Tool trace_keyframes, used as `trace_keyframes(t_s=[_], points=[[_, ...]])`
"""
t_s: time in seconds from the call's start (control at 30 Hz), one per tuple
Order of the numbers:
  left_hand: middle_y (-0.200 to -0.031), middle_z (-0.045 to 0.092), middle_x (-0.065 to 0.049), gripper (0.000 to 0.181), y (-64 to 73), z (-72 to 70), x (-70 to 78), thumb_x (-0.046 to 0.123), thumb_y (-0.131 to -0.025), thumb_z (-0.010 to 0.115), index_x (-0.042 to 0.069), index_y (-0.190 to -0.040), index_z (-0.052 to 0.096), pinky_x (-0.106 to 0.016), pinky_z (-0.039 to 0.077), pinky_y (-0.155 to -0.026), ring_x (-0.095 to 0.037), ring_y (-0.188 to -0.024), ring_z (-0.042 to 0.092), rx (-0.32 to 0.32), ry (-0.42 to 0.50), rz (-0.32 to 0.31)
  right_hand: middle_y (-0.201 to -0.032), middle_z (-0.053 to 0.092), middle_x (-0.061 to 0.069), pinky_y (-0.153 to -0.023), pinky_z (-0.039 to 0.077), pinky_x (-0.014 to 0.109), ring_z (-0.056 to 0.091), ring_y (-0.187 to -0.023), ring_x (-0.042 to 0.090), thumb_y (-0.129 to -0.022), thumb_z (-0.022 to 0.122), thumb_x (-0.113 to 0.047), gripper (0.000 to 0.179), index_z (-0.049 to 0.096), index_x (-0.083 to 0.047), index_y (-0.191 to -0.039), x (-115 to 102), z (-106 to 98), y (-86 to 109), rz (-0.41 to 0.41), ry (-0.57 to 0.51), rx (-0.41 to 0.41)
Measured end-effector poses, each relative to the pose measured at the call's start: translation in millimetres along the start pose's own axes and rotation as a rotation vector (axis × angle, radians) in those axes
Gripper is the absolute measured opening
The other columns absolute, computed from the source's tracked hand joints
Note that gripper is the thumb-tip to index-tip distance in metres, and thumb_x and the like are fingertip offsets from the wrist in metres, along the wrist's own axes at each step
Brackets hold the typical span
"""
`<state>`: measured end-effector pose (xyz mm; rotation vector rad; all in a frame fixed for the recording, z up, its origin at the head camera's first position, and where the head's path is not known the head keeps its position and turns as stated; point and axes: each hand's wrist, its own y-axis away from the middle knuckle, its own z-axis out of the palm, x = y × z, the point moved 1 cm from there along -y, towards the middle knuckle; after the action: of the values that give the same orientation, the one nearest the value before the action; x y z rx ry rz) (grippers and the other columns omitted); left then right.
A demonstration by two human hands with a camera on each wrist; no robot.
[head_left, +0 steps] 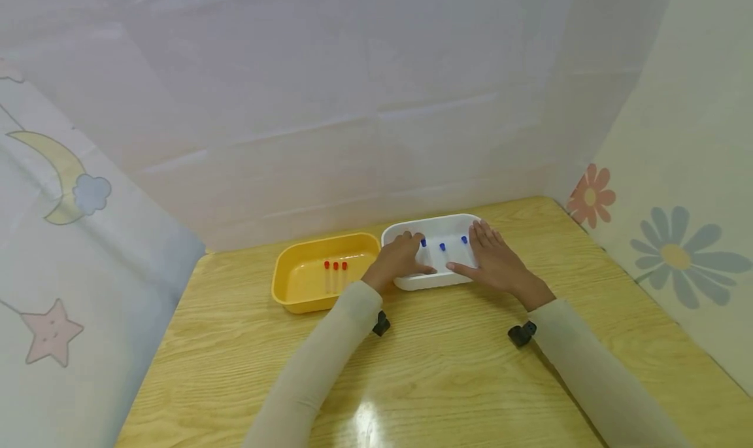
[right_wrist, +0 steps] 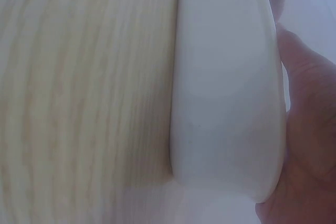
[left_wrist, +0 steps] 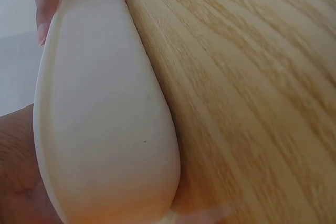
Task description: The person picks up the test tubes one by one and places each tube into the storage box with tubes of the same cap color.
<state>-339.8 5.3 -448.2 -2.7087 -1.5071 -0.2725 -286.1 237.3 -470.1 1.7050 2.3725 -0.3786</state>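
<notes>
A white tray (head_left: 447, 279) holds three clear tubes with blue caps (head_left: 442, 246). My left hand (head_left: 400, 259) reaches over the tray's left end, its fingers bent near the leftmost blue cap and its thumb apart from them along the front side. At the right end, my right hand (head_left: 497, 265) rests on the rim with fingers extended and thumb spread over the front rim. The tray's outer wall (left_wrist: 110, 103) fills much of the left wrist view. In the right wrist view, the right hand (right_wrist: 312, 129) lies against the rim.
Left of the white tray is a yellow tray (head_left: 306, 302) holding three clear tubes with red caps (head_left: 336, 265). Both trays sit on a wood-grain table (head_left: 435, 369). A pale cloth backdrop (head_left: 353, 108) rises behind, with patterned side panels.
</notes>
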Motion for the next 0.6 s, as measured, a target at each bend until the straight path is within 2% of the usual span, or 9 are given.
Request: trace_keyframes(t_s=[0.27, 0.6], points=[[-0.125, 0.057, -0.010, 0.086, -0.3, 3.2, 2.9, 0.066, -0.082, 0.074, 0.015, -0.146, 0.050, -0.040, 0.056, -0.089, -0.022, -0.104, 0.055, -0.006, -0.056, -0.023, -0.165, 0.000, 0.030, -0.122, 0.002, 0.059, -0.003, -0.154, 0.044, -0.095, 0.047, -0.072, 0.113, 0.009, 0.015, -0.155, -0.4, -1.0, 0.9, -0.011, -0.009, 0.006], [-0.121, 0.056, -0.009, 0.075, -2.6, 6.2, 4.3, 0.064, -0.087, 0.070, 0.015, -0.142, 0.054, -0.039, 0.055, -0.086, -0.022, -0.105, 0.056, -0.050, -0.126, -0.006, -0.166, 0.000, 0.029, -0.123, 0.001, 0.058, -0.004, -0.154, 0.041, -0.096, 0.046, -0.072, 0.112, 0.008, 0.014, -0.156, 0.9, 0.3, 0.9, -0.014, -0.007, 0.012]])
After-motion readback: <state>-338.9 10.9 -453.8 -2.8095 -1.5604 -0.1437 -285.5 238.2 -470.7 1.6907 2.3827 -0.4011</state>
